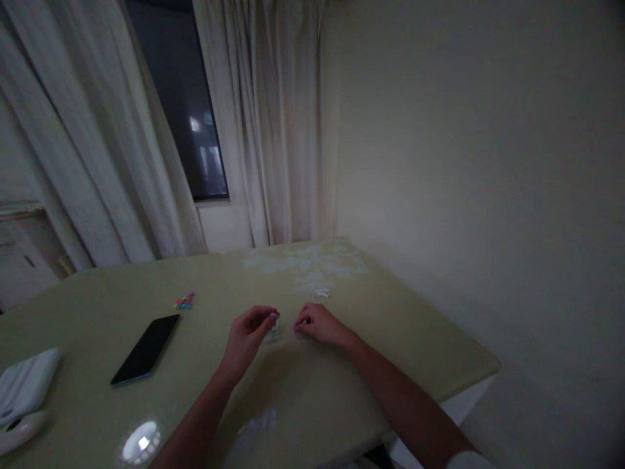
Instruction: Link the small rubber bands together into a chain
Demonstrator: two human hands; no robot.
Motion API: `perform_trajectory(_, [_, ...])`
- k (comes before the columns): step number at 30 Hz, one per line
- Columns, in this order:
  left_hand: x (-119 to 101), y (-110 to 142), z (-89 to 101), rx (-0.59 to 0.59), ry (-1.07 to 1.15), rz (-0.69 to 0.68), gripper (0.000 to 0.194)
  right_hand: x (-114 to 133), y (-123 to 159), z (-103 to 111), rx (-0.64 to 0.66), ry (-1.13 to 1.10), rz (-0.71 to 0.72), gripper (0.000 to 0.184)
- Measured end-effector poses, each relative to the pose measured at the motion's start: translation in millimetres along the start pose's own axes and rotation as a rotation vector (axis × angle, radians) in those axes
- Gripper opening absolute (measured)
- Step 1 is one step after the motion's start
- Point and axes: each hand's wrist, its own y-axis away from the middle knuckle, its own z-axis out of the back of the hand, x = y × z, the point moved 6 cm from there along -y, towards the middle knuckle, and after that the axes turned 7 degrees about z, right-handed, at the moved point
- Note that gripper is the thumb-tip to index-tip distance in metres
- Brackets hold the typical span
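My left hand (248,333) is raised just over the table, thumb and fingers pinched together. By its fingertips is a small, pale, see-through thing (274,331), too dim and small to name. A short gap to the right, my right hand (319,324) rests low at the tabletop, thumb and forefinger closed in a pinch. Whatever may be between those fingertips is too small to make out. Just beyond the right hand lie a few small white pieces (323,293). Farther left sits a little heap of brightly coloured small pieces (184,301).
A black phone (146,350) lies on the yellowish table (312,404), left of my hands. At the far left edge are a white ribbed object (30,381) and a pale curved one (22,431). A wall (463,195) borders the right side; curtains (283,130) hang behind.
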Motion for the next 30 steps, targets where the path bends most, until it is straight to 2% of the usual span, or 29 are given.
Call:
perform_trajectory(7, [-0.9, -0.1, -0.1, 0.003, -0.029, -0.016, 0.026, 5.5, 4.6, -1.5, 0.041, 0.057, 0.030, 0.009])
perform_trajectory(16, [0.5, -1.1, -3.2, 0.033, -0.061, -0.045, 0.020, 12.7, 5.9, -0.5, 0.016, 0.130, -0.007, 0.008])
perform_trajectory(30, [-0.4, -1.4, -3.6, 0.013, -0.066, -0.048, 0.023, 16.8, 7.6, 5.9, 0.052, 0.156, 0.005, 0.007])
